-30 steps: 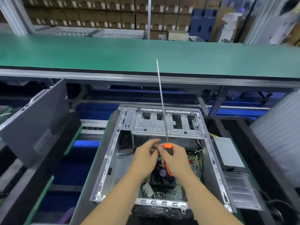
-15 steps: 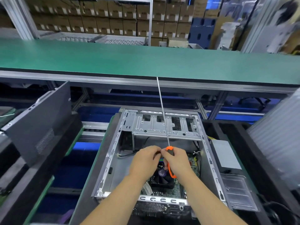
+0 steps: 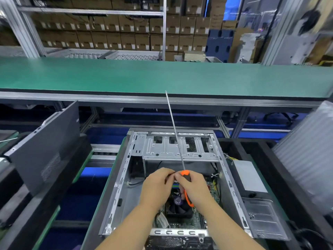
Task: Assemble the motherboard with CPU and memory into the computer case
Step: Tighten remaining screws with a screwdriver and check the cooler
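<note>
A: How many hands are over the computer case (image 3: 124,179)?

B: Two. The right hand (image 3: 195,186) grips one screwdriver (image 3: 185,177) by its orange and black handle, its long shaft pointing up and away toward the green bench (image 3: 162,76). The left hand (image 3: 156,183) has its fingertips curled in against the top of that handle, pinching something too small to make out.

A: And the motherboard (image 3: 196,219)?

B: One, lying flat inside the open case, near end, under both hands. One black cooler fan (image 3: 177,204) sits on it, just below the wrists.

A: Anything beside the case?

B: One dark side panel (image 3: 45,150) leaning at the left. One grey power supply (image 3: 249,175) lies just right of the case.
</note>
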Action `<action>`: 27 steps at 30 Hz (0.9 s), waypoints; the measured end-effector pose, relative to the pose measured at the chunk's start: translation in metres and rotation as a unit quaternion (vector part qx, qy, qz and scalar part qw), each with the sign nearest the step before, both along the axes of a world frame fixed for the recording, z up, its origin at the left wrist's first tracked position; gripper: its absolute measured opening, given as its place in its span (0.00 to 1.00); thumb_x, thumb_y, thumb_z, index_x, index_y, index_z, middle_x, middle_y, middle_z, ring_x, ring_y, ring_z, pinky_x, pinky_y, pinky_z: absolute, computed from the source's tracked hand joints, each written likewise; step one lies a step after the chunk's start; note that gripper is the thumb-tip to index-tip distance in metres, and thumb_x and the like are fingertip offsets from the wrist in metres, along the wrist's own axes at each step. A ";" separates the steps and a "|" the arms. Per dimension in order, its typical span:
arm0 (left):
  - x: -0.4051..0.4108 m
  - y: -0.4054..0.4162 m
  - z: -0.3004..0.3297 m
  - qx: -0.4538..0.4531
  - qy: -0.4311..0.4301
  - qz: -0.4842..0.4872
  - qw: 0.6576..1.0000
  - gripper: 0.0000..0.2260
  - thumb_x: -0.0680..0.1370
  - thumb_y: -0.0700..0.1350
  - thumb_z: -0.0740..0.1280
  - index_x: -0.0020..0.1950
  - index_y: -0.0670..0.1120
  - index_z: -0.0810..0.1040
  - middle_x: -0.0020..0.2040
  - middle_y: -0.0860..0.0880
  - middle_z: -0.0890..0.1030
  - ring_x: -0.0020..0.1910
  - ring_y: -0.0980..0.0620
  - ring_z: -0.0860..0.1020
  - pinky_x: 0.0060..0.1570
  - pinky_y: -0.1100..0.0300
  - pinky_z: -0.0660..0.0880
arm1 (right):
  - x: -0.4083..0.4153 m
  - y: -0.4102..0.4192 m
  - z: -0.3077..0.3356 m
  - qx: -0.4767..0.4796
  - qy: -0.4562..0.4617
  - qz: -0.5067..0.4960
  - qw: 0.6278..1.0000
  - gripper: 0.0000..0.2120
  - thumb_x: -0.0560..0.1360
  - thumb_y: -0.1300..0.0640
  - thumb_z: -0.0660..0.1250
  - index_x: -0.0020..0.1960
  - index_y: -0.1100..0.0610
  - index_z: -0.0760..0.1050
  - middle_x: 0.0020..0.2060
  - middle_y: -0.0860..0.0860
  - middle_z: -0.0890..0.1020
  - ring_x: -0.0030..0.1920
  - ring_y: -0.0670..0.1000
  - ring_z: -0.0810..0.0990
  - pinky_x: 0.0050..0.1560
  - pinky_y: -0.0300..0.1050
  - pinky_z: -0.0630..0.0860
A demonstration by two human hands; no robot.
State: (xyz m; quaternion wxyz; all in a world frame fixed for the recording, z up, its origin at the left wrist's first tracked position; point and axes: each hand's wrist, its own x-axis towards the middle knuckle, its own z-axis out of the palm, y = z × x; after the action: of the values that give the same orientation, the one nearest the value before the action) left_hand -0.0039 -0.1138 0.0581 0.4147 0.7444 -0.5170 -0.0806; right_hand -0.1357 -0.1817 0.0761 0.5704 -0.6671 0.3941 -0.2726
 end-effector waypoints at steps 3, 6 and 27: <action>0.005 -0.007 -0.006 0.009 0.013 0.005 1.000 0.05 0.79 0.46 0.68 0.53 0.50 0.82 0.45 0.58 0.82 0.44 0.57 0.78 0.46 0.61 0.75 | 0.000 -0.004 -0.001 0.011 -0.020 -0.020 1.000 0.07 0.80 0.62 0.66 0.53 0.52 0.80 0.31 0.55 0.75 0.26 0.51 0.72 0.29 0.48 0.76; 0.014 -0.010 -0.010 0.025 0.072 0.045 0.996 0.05 0.80 0.46 0.67 0.53 0.52 0.82 0.44 0.59 0.81 0.42 0.61 0.77 0.42 0.66 0.73 | -0.004 -0.010 -0.002 0.050 -0.053 -0.011 0.997 0.23 0.79 0.66 0.63 0.65 0.42 0.75 0.43 0.48 0.75 0.31 0.45 0.73 0.29 0.45 0.77; 0.031 -0.015 -0.018 0.067 0.190 0.116 0.973 0.05 0.81 0.43 0.65 0.50 0.51 0.80 0.47 0.54 0.81 0.43 0.59 0.79 0.39 0.66 0.72 | -0.097 -0.073 0.072 -0.003 -0.355 -0.269 0.896 0.11 0.82 0.62 0.66 0.62 0.53 0.72 0.54 0.63 0.80 0.54 0.69 0.83 0.50 0.65 0.82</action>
State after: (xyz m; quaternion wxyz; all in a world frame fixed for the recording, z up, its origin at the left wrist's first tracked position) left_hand 0.0274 -0.1291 0.0405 0.4614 0.7963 -0.3323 -0.2062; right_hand -0.2323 -0.2548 0.1479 0.5753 -0.3965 0.3292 -0.6352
